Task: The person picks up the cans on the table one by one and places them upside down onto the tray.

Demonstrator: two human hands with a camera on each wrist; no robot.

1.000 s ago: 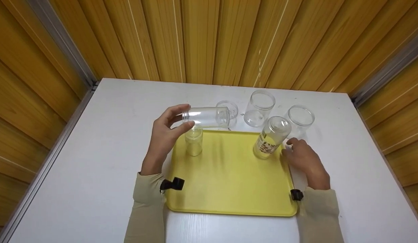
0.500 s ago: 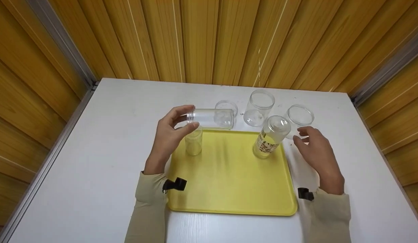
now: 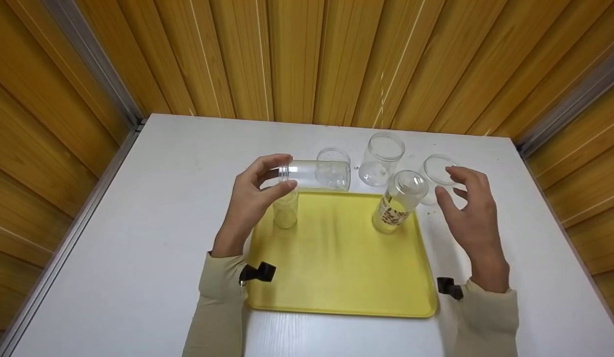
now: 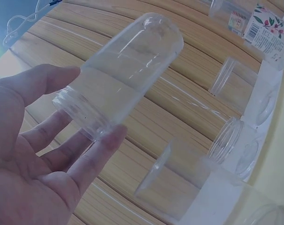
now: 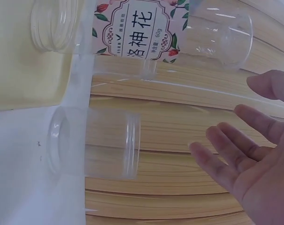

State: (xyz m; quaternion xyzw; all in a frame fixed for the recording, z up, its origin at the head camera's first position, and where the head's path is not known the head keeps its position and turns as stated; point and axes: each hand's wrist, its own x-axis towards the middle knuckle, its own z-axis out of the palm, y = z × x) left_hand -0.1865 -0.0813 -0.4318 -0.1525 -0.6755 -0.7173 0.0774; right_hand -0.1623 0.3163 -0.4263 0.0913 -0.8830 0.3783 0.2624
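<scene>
My left hand (image 3: 252, 198) pinches a clear plastic jar (image 3: 317, 174) by its threaded neck, thumb on one side and fingers on the other. The jar lies sideways in the air above the far left of a yellow tray (image 3: 337, 277), its base pointing right. Below it, another clear jar (image 3: 285, 215) stands on the tray. A jar with a floral label (image 5: 137, 28) stands upside down near the tray's right edge, neck on the tray. My right hand (image 3: 470, 208) holds nothing, fingers spread and slightly bent, close to an open clear jar (image 5: 97, 143) standing on the table.
Behind the tray stands another open clear jar (image 3: 381, 158). A further clear jar (image 3: 333, 154) is partly hidden behind the held one. The white table (image 3: 153, 238) ends at a yellow wood-panel wall (image 3: 297, 59), with more panels on both sides.
My left hand has shifted slightly right with the jar. From low beside the labelled jar, my right hand has come away to the right and up, its fingers spreading.
</scene>
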